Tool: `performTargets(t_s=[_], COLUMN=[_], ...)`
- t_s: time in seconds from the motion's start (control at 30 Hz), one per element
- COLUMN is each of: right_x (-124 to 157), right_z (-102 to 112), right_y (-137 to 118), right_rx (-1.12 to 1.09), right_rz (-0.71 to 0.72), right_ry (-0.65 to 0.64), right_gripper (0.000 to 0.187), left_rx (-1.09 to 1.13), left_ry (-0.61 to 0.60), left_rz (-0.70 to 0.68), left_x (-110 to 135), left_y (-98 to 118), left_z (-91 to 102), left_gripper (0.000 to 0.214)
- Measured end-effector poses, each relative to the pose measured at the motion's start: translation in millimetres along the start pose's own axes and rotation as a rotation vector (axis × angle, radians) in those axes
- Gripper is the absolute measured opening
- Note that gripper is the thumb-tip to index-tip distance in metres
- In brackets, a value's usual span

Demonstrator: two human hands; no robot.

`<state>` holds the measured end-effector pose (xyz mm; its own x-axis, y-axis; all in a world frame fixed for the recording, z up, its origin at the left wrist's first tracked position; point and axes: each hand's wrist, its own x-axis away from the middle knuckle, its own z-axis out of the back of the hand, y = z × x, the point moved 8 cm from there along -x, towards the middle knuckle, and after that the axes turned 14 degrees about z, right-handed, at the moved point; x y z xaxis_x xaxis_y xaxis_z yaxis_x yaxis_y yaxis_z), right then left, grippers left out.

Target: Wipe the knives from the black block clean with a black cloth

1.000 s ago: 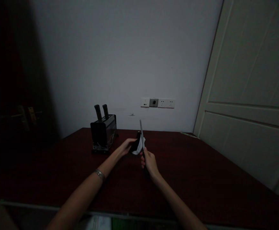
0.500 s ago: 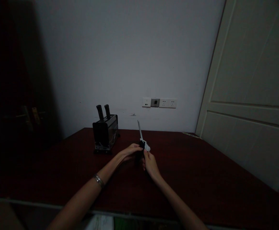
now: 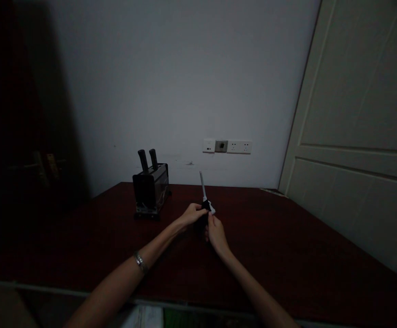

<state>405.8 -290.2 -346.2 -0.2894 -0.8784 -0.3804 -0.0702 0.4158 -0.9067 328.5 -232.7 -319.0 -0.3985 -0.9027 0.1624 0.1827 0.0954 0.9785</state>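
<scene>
A slim silvery rod (image 3: 203, 184) points up from between my hands, above the middle of the table. Its lower end meets a dark black piece (image 3: 206, 206) with a pale, white-looking piece (image 3: 212, 208) beside it. My left hand (image 3: 192, 215) is closed around the black piece from the left, thumb on top. From the right, my right hand (image 3: 216, 232) pinches at the lower edge of the pale piece, close to my left thumb. The dim light and my fingers hide the lower part, so its exact kind is unclear.
A black and silver toaster (image 3: 155, 187) with two black handles sticking up from its top stands at the left on the dark red table (image 3: 287, 255). Wall sockets (image 3: 238, 146) are behind the table, and a pale panelled door (image 3: 358, 159) is at the right.
The rod has shifted slightly right. Less of the pale piece shows now, and it sits tighter against the black piece. Both hands have moved a little to the right.
</scene>
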Motion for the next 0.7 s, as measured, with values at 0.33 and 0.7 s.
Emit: performTargets(t_s=[0.33, 0.7], right_x=[2.6, 1.6], right_z=[-1.1, 0.6], right_y=[-6.9, -8.4], right_rx=[0.099, -0.032], right_rz=[0.015, -0.027], right_ry=[-0.015, 0.060], right_gripper=[0.041, 0.050], left_rx=[-0.108, -0.351], left_ry=[0.251, 0.354], left_rz=[-0.130, -0.162], left_x=[-11.1, -40.9], left_y=[10.3, 53.6], left_z=[4.2, 9.5], left_gripper=[0.024, 0.032])
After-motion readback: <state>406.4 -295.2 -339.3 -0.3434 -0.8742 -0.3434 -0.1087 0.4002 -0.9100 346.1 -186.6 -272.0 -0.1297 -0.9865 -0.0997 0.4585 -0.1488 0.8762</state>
